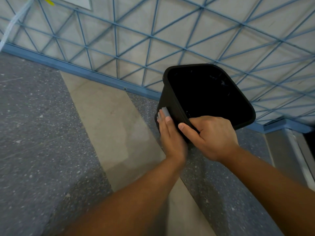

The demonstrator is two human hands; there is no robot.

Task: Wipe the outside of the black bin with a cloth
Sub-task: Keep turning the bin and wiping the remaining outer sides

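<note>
The black bin (172, 97) is a rectangular plastic bin, tilted with its dark open mouth facing me, held up near the wall. My right hand (211, 135) grips its near rim, thumb outside and fingers curled over the edge. My left hand (170, 138) lies flat against the bin's left outer wall, pressing a small grey cloth (165, 111) onto it. Only a corner of the cloth shows past my fingertips; the rest is hidden under my palm.
Behind the bin is a pale wall (105, 38) patterned with blue triangular lines above a blue skirting (71, 68). The floor is speckled grey with a beige strip (109, 113) running through it. A grey door frame (289, 154) stands at the right.
</note>
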